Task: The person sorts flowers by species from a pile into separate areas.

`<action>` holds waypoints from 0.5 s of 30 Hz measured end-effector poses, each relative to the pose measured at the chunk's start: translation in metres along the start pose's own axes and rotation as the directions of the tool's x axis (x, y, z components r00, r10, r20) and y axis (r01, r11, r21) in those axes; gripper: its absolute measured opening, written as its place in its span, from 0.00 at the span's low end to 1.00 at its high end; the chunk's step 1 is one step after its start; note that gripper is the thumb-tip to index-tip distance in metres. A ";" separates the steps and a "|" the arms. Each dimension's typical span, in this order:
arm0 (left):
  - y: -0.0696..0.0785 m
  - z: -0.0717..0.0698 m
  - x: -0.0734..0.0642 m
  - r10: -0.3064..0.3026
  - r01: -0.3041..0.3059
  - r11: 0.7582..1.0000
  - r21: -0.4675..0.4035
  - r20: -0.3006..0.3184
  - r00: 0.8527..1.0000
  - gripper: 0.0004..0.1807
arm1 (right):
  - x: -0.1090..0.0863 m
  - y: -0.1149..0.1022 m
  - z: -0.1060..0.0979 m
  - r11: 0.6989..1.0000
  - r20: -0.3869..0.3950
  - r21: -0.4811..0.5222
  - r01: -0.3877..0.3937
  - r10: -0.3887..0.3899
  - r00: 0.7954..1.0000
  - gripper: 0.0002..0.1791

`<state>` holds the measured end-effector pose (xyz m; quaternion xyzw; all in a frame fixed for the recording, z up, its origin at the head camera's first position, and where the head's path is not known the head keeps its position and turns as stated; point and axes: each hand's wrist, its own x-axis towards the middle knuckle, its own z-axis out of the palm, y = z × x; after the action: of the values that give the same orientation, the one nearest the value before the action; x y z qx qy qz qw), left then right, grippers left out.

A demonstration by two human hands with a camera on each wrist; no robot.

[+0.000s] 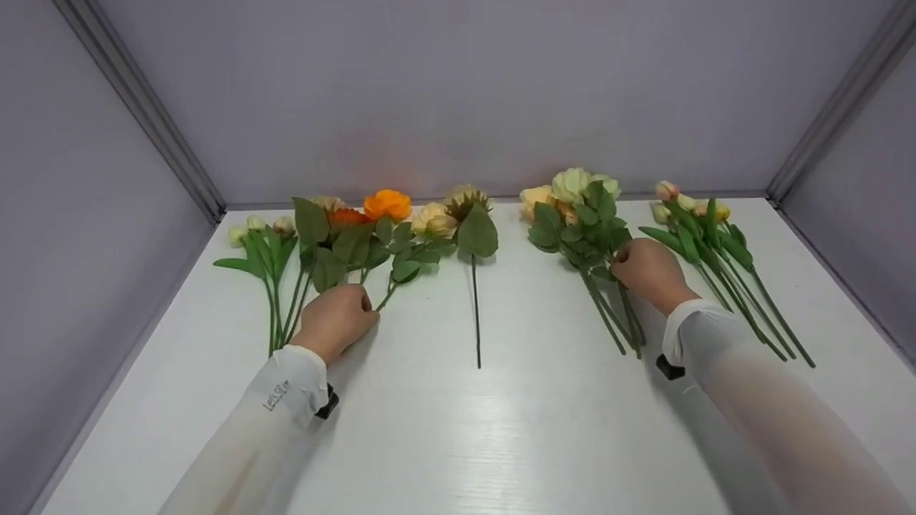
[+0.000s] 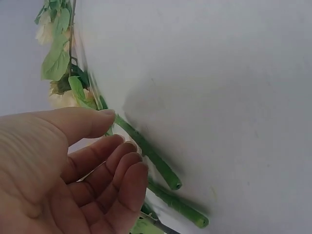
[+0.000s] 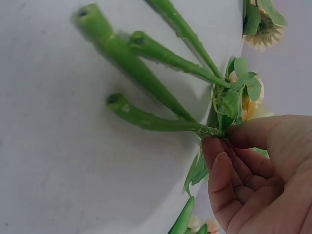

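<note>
In the head view my left hand is by the stems of the left-hand flowers. Its fingers are loosely curled; thumb and fingertips stay apart beside a green stem, in the left wrist view. An orange flower and a cream flower lie beyond it among broad leaves. My right hand pinches a green flower stem between thumb and index finger. That stem belongs to a leafy bunch with a pale green bloom and a peach bloom; which bloom it carries is hidden.
A single long-stemmed flower lies between the hands on the white table. Pale tulips lie at the far left, pink and yellow tulips at the right. A grey wall rises behind, with side panels left and right.
</note>
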<state>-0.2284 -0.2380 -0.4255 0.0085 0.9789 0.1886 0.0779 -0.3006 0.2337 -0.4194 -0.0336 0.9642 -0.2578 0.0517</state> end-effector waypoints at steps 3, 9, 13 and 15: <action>0.000 0.001 0.000 0.008 -0.008 1.000 0.006 0.007 1.000 0.06 | -0.001 0.001 0.001 1.000 0.000 0.003 -0.005 0.005 1.000 0.12; 0.000 0.002 0.001 0.008 -0.008 1.000 0.003 0.000 1.000 0.05 | -0.002 0.001 0.003 1.000 -0.008 -0.002 -0.001 0.001 1.000 0.11; 0.001 0.003 0.002 0.015 -0.014 1.000 0.026 -0.004 1.000 0.06 | -0.003 0.003 0.004 1.000 -0.007 0.003 -0.001 0.001 1.000 0.12; 0.002 0.004 0.003 0.020 -0.020 0.999 0.032 -0.007 1.000 0.07 | -0.004 0.004 0.004 1.000 -0.010 0.013 -0.004 0.004 1.000 0.14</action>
<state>-0.2304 -0.2349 -0.4293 0.0187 0.9820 0.1735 0.0725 -0.2964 0.2355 -0.4242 -0.0299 0.9628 -0.2642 0.0476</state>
